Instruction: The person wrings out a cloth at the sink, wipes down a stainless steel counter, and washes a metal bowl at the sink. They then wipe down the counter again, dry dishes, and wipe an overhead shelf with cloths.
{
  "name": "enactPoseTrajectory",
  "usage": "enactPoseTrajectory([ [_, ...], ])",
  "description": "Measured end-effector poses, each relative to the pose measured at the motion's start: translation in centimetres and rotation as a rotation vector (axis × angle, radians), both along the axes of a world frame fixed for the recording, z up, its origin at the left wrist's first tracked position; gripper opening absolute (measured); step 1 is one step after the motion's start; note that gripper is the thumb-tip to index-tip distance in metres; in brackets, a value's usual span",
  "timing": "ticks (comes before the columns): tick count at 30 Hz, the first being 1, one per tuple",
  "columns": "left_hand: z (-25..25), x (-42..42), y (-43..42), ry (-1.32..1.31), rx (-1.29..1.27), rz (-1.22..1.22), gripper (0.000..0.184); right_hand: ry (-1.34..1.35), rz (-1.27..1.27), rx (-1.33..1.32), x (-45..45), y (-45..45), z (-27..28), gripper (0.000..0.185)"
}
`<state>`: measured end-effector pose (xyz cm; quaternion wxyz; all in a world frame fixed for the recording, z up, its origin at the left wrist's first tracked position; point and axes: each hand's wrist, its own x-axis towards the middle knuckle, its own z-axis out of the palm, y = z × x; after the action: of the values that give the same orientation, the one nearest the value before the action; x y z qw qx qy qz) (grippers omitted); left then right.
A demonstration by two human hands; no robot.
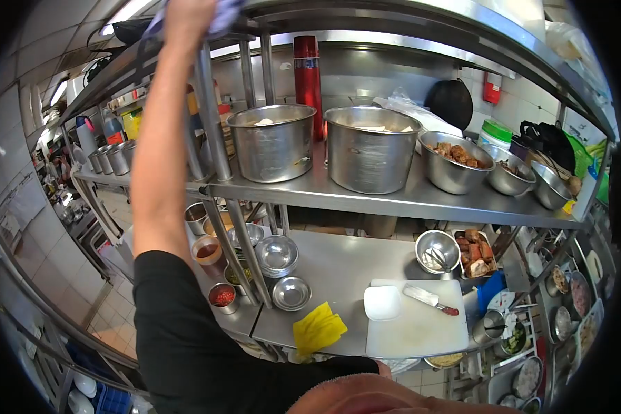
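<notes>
My left hand (190, 19) is raised high at the upper left, against the top steel shelf. Its fingers are closed round a purple cloth (224, 16), partly cut off by the frame's top edge. The hand is slightly blurred. My arm in a black sleeve reaches up past the shelf post. Nearest below are a large steel pot (272, 148) and a tall red flask (308, 86) on the middle shelf. My right hand is not in view.
Another steel pot (372, 155) and a bowl of browned pieces (455, 169) stand on the middle shelf. Below lie a yellow cloth (319, 328), a cutting board (417, 338), a red-handled knife (431, 299), a white dish (382, 303) and steel bowls (277, 254).
</notes>
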<state>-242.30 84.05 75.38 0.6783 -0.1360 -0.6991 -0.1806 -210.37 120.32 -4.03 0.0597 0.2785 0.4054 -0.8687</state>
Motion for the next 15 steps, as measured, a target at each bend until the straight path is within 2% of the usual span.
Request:
enactPoseTrajectory([
  [1, -1.7, 1.9, 4.0, -0.101, -0.085, -0.782, 0.037, -0.067, 0.0, -0.103, -0.1, 0.7, -2.4, 0.014],
  [2, -1.7, 2.4, 6.9, -0.026, -0.122, -0.633, 0.036, -0.133, -0.001, -0.205, -0.2, 1.0, -3.5, 0.015],
  [3, -1.7, 2.9, 9.7, 0.051, -0.148, -0.48, 0.036, -0.14, -0.009, -0.103, -0.5, 1.0, -3.3, 0.016],
  [4, -1.6, 3.8, 12.0, 0.021, -0.184, -0.302, 0.043, -0.144, -0.019, 0.0, -1.2, 0.9, -2.1, 0.016],
  [5, -1.7, 3.4, 13.8, 0.122, -0.221, -0.348, 0.051, -0.144, -0.031, 0.106, -1.9, 0.6, -1.0, 0.016],
  [8, -1.9, 4.9, 12.8, 0.06, -0.219, -0.364, 0.051, -0.052, -0.086, 0.044, -3.4, 0.5, -1.7, 0.014],
  [9, -1.3, 4.1, 11.4, 0.0, -0.234, -0.326, 0.05, -0.075, -0.163, 0.043, -3.5, -1.2, 0.7, 0.014],
  [10, -0.3, 2.8, 9.3, -0.061, -0.254, -0.289, 0.048, -0.078, -0.156, 0.069, -3.7, -2.1, 0.4, 0.014],
  [11, 0.3, -0.7, 6.4, 0.115, -0.211, -0.257, 0.045, -0.084, -0.153, 0.093, -3.9, -2.9, -0.3, 0.014],
  [12, 0.5, 0.4, 3.2, -0.087, -0.24, -0.389, 0.042, -0.093, -0.152, 0.115, -3.5, -3.8, -0.8, 0.014],
  [13, 0.5, -0.5, 0.5, -0.073, -0.143, -0.616, 0.039, -0.1, -0.154, 0.086, -2.8, -5.3, 0.8, 0.01],
  [14, 0.3, -0.6, -2.3, -0.042, -0.139, -0.667, 0.037, -0.091, -0.125, 0.152, -1.7, -6.2, 1.3, 0.009],
  [15, 1.7, -3.1, -6.6, -0.03, -0.151, -0.397, 0.049, -0.076, -0.093, 0.219, -1.0, -7.0, 1.9, 0.008],
])
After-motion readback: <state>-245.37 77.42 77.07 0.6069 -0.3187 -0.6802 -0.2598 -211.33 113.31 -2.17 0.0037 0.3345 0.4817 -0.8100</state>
